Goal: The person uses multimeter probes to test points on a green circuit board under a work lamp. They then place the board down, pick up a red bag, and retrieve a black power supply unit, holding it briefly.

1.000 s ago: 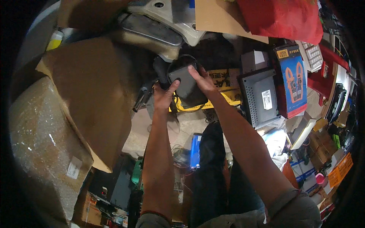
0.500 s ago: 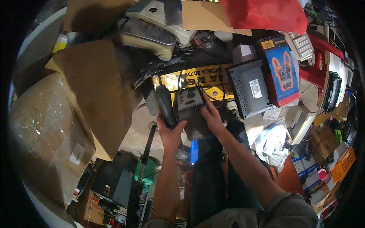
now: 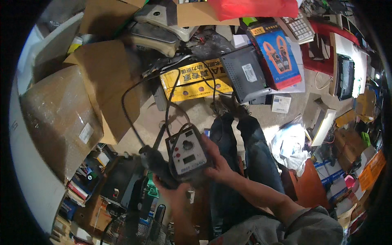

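My right hand [image 3: 220, 165] grips the right side of a dark control box [image 3: 188, 153]. Its pale front panel faces up and bears a black knob, red buttons and a small display. Against the box's left side lies a thick black corded handle [image 3: 157, 163]. My left hand [image 3: 173, 194] is closed round the lower end of that handle, close under the box; some of its fingers are hidden. Black cables [image 3: 127, 108] loop up from the handle and the box. Both things are held above my lap.
Ahead on the floor lies a yellow printed box [image 3: 196, 79], beside a dark flat metal case [image 3: 245, 73] and a blue and red box [image 3: 277, 59]. Open cardboard [image 3: 108, 77] stands at left. A white plastic bag [image 3: 292, 147] lies right of my legs.
Both hands have drawn the control box and the handle toward me and slightly left. The panel now faces me more fully, and the cables trail out in longer loops.
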A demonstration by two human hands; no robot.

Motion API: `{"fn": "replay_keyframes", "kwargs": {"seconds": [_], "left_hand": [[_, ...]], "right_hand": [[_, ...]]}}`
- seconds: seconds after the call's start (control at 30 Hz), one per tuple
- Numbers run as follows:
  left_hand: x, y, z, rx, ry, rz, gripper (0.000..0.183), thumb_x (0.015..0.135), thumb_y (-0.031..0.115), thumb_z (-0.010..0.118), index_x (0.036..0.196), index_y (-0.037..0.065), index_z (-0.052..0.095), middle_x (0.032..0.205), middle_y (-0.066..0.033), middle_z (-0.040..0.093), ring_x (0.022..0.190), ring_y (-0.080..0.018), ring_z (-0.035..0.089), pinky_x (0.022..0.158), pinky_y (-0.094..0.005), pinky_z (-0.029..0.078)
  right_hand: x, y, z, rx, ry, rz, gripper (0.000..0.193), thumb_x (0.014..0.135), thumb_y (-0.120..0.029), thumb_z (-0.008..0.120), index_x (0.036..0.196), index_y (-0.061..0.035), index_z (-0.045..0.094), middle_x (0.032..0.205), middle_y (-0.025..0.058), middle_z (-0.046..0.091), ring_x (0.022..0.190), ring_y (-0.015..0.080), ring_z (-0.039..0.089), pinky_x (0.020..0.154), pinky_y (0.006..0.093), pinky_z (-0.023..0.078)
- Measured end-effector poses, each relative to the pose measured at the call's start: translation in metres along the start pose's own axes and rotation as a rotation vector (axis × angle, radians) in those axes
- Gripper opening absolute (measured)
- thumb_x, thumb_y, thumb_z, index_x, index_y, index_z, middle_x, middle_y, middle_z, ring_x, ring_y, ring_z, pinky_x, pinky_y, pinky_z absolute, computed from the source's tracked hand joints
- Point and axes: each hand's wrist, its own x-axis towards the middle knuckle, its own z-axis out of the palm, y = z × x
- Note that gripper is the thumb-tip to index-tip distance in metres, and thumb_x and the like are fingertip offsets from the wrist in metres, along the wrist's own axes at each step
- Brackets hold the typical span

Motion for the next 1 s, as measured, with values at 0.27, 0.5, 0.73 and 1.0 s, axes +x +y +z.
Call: {"fn": "replay_keyframes", "kwargs": {"seconds": [0.27, 0.5, 0.73, 1.0], "left_hand": [[-0.092, 0.07, -0.055, 0.046, -0.187, 0.257, 0.123, 0.058, 0.017, 0.096, 0.156, 0.005, 0.022, 0.147, -0.017, 0.045, 0.134, -0.0319, 0.05, 0.113, -0.0463, 0.043], [-0.175, 0.156, -0.054, 0.102, -0.32, 0.376, 0.109, 0.057, -0.004, 0.076, 0.154, 0.003, 0.029, 0.142, -0.0164, 0.051, 0.126, -0.0301, 0.057, 0.11, -0.0409, 0.045], [-0.264, 0.175, -0.027, 0.313, -0.598, 0.515, 0.112, 0.054, 0.003, 0.087, 0.151, 0.0, 0.031, 0.138, -0.0149, 0.051, 0.126, -0.0281, 0.054, 0.108, -0.0415, 0.044], [-0.389, 0.174, 0.071, 0.505, -1.169, 0.731, 0.105, 0.065, 0.004, 0.09, 0.15, -0.001, 0.028, 0.14, -0.0162, 0.049, 0.127, -0.026, 0.051, 0.109, -0.0401, 0.041]], "right_hand": [[-0.091, -0.101, 0.022, -0.053, 0.053, -0.13, 0.102, 0.093, -0.056, 0.067, 0.163, -0.0009, 0.017, 0.168, 0.016, 0.022, 0.154, 0.0288, 0.023, 0.124, 0.0423, 0.019], [-0.162, -0.163, 0.042, 0.567, 0.173, -0.124, 0.097, 0.085, -0.047, 0.064, 0.162, -0.0034, 0.024, 0.169, 0.0161, 0.021, 0.156, 0.0271, 0.02, 0.124, 0.0378, 0.016], [-0.262, -0.233, -0.015, 0.552, 0.342, -0.246, 0.126, 0.081, -0.081, 0.063, 0.162, 0.0021, 0.015, 0.164, 0.0136, 0.03, 0.148, 0.0222, 0.032, 0.121, 0.0378, 0.025], [-0.383, -0.258, -0.103, 0.757, 0.67, -0.561, 0.11, 0.087, -0.07, 0.063, 0.162, -0.0002, 0.021, 0.163, 0.0145, 0.033, 0.149, 0.0256, 0.031, 0.122, 0.0395, 0.022]]}}
